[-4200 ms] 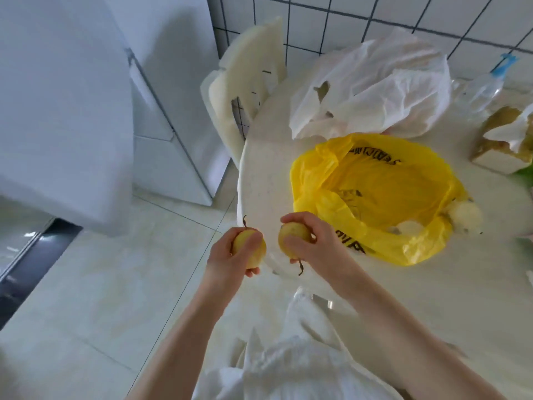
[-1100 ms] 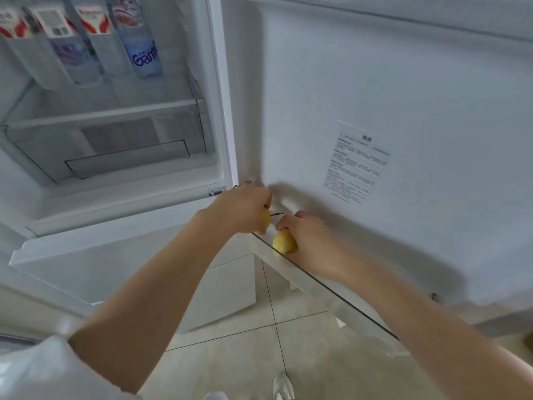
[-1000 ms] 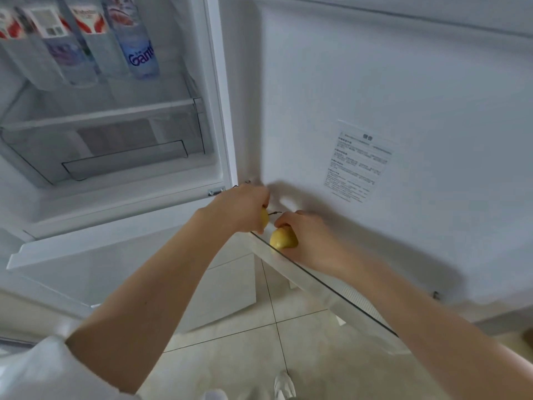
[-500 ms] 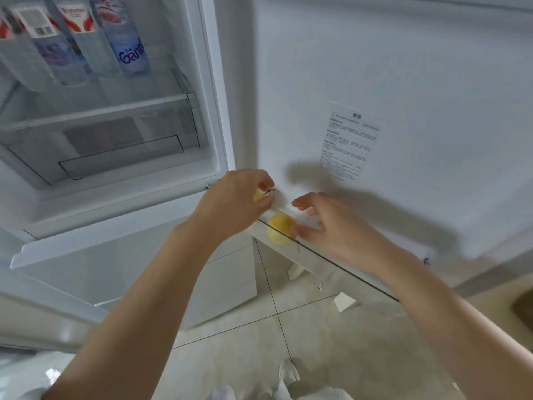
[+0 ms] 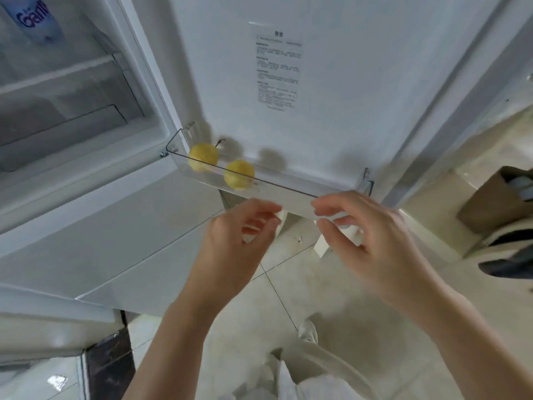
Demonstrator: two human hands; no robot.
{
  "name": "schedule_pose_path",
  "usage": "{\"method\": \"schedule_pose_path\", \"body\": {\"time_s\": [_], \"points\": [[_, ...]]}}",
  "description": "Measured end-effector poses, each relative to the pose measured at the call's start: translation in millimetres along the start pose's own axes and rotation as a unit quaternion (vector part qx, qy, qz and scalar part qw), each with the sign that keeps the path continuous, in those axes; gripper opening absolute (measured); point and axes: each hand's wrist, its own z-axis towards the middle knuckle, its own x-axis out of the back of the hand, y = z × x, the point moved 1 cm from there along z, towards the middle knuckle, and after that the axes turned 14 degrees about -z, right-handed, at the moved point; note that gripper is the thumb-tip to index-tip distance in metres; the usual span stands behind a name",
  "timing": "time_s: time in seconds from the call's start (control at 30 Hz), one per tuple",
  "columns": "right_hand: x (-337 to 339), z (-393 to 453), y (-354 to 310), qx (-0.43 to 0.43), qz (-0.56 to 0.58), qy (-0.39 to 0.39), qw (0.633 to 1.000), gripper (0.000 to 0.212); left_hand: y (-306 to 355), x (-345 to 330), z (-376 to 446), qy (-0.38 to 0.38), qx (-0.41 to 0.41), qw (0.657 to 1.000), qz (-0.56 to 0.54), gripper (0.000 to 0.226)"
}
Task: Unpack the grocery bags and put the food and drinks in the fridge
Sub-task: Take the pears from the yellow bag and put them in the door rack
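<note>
Two small yellow fruits lie side by side in the clear door bin (image 5: 288, 188) of the open fridge door (image 5: 346, 82): one fruit (image 5: 203, 155) at the bin's left end, the other fruit (image 5: 239, 173) just right of it. My left hand (image 5: 239, 241) hangs below and in front of the bin, fingers loosely curled, holding nothing. My right hand (image 5: 366, 238) is beside it to the right, also empty with fingers relaxed. Neither hand touches the fruits.
The fridge interior (image 5: 72, 96) is at the upper left, with a water bottle (image 5: 34, 18) on a shelf and a clear drawer below. A brown bag (image 5: 496, 197) stands on the floor at the right. Tiled floor and my shoe (image 5: 308, 332) lie below.
Both hands let go of the fruits, which now lie in the door bin, and pulled back down and towards me. The view has moved closer to the door.
</note>
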Motion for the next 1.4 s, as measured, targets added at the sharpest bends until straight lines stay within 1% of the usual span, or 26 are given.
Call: {"method": "schedule_pose_path", "body": {"time_s": [0.13, 0.2, 0.3, 0.4, 0.5, 0.57, 0.63, 0.77, 0.97, 1.2, 1.4], "points": [[-3, -39, 32, -0.086, 0.007, -0.016, 0.996, 0.017, -26, -45, -24, -0.083, 0.068, 0.994, 0.009, 0.023], [-5, -57, 54, -0.117, -0.011, -0.027, 0.993, 0.018, -37, -69, -31, -0.122, 0.081, 0.989, 0.029, 0.019], [-9, -87, 92, -0.178, -0.025, -0.045, 0.983, 0.021, -49, -104, -34, -0.156, 0.093, 0.983, 0.037, 0.015], [-7, -114, 131, -0.220, -0.039, -0.064, 0.973, 0.021, -56, -146, -33, -0.193, 0.110, 0.974, 0.047, 0.014], [6, -139, 173, -0.260, -0.036, -0.086, 0.961, 0.020, -59, -199, -30, -0.239, 0.130, 0.961, 0.055, 0.014], [14, -149, 194, -0.275, -0.041, -0.098, 0.955, 0.020, -61, -226, -27, -0.258, 0.140, 0.954, 0.067, 0.014], [30, -161, 228, -0.293, -0.051, -0.118, 0.948, 0.021, -60, -268, -24, -0.273, 0.155, 0.947, 0.073, 0.014], [62, -176, 297, -0.304, -0.072, -0.159, 0.937, 0.024, -56, -346, -15, -0.294, 0.175, 0.935, 0.088, 0.016], [107, -169, 385, -0.301, -0.085, -0.165, 0.935, 0.023, -44, -435, 13, -0.306, 0.190, 0.927, 0.103, 0.017], [135, -127, 456, -0.300, -0.056, -0.164, 0.938, 0.024, -41, -494, 68, -0.316, 0.203, 0.919, 0.123, 0.019], [141, -63, 515, -0.293, -0.050, -0.170, 0.940, 0.023, -53, -526, 142, -0.310, 0.209, 0.917, 0.137, 0.018]]}}
